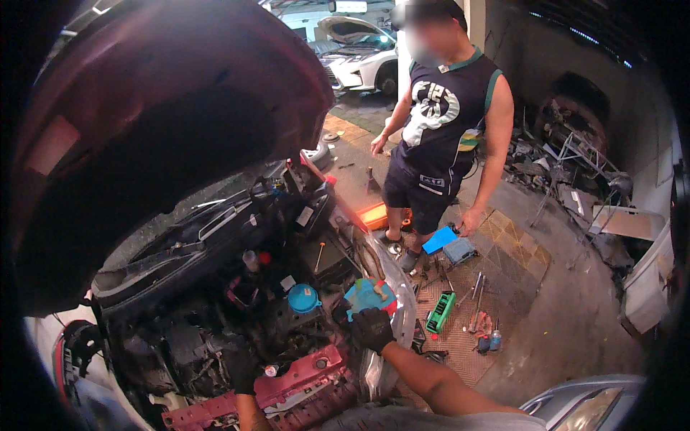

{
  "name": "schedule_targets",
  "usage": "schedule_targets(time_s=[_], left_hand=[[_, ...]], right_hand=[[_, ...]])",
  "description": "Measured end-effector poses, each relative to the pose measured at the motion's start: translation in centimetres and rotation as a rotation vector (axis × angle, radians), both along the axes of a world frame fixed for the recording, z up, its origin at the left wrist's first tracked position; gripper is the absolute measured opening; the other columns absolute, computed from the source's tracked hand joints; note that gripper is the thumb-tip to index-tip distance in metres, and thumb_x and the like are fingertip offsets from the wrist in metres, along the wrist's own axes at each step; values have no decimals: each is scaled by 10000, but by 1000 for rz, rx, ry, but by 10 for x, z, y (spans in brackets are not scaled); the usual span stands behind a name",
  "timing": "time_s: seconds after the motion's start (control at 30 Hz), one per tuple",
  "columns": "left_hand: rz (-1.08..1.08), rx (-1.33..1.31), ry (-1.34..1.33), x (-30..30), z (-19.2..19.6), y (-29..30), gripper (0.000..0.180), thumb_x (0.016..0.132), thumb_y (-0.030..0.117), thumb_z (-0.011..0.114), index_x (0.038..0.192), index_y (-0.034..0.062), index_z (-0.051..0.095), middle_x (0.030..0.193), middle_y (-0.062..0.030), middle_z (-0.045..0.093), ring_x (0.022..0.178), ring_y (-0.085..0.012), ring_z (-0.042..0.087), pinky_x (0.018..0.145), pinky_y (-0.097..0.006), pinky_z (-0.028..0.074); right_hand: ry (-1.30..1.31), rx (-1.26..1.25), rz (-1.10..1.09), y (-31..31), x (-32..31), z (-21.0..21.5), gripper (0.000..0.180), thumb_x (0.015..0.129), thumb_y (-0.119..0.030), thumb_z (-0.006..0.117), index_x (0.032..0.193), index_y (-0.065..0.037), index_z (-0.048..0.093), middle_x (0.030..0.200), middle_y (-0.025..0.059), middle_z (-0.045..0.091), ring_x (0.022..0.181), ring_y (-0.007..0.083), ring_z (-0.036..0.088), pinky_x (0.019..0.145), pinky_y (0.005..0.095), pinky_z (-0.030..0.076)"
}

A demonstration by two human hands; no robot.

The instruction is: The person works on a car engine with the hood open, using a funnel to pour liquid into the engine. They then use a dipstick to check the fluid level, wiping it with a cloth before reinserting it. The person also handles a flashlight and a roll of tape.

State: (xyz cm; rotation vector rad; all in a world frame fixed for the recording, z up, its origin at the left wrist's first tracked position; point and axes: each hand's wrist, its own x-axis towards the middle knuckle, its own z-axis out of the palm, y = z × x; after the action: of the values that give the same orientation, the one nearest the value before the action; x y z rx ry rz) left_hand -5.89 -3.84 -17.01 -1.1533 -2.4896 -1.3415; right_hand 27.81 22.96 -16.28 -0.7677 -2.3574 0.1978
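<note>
I lean over the open engine bay (237,309) of a dark red car with its hood (158,100) raised. My right hand (371,329), in a black glove, rests on the edge of a blue tray (366,293) holding small parts, at the bay's right side. My left hand (243,368), also in a black glove, reaches down into the bay near the red front crossmember (302,373); what its fingers hold is hidden. A blue round cap (303,298) sits between the two hands.
A person in a dark sleeveless shirt (438,122) stands on the right by an orange tray (375,215). Tools, a green case (440,311) and a blue box (449,244) lie on the floor mat. A white car (359,57) with open hood stands behind. Scrap parts pile at the right wall.
</note>
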Motion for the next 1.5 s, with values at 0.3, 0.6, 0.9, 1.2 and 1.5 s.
schedule_targets(time_s=[0.3, 0.6, 0.9, 1.2, 1.5], left_hand=[[-200, 30, 77, 32, 47, 16, 357, 989, 178, 527, 1284, -20, 553, 1215, -186, 614, 1091, -314, 578, 981, -410, 436], [-90, 255, -157, 52, 55, 35, 232, 979, 218, 610, 1050, -1, 631, 1042, -81, 649, 937, -189, 582, 844, -376, 476], [-67, 114, -66, 43, 64, 22, 334, 991, 246, 585, 1189, -23, 579, 1115, -119, 646, 1012, -219, 589, 904, -380, 465], [-141, 116, 51, 13, 14, 0, 417, 1013, 329, 523, 1305, 31, 529, 1179, -131, 638, 1047, -269, 599, 945, -402, 454], [-118, 163, -451, 43, 68, 29, 496, 972, 390, 598, 1307, 33, 520, 1162, -137, 631, 1040, -234, 609, 913, -404, 477]], right_hand=[[63, 63, 7, 3, 0, -9, 189, 813, -278, 669, 947, -144, 665, 846, 65, 600, 793, 287, 576, 677, 464, 407], [12, 41, -7, 2, -2, -7, 208, 753, -250, 696, 922, -128, 681, 808, 74, 609, 752, 309, 583, 660, 469, 417], [92, 84, -9, 3, -2, -15, 220, 759, -263, 698, 941, -141, 679, 814, 75, 600, 770, 305, 578, 666, 472, 410], [-22, 36, 27, -1, -12, -9, 214, 775, -268, 696, 948, -144, 667, 840, 80, 612, 773, 304, 581, 673, 473, 407], [86, 178, -12, 0, -11, -22, 196, 794, -256, 667, 939, -124, 664, 840, 98, 620, 811, 313, 585, 693, 495, 417]])
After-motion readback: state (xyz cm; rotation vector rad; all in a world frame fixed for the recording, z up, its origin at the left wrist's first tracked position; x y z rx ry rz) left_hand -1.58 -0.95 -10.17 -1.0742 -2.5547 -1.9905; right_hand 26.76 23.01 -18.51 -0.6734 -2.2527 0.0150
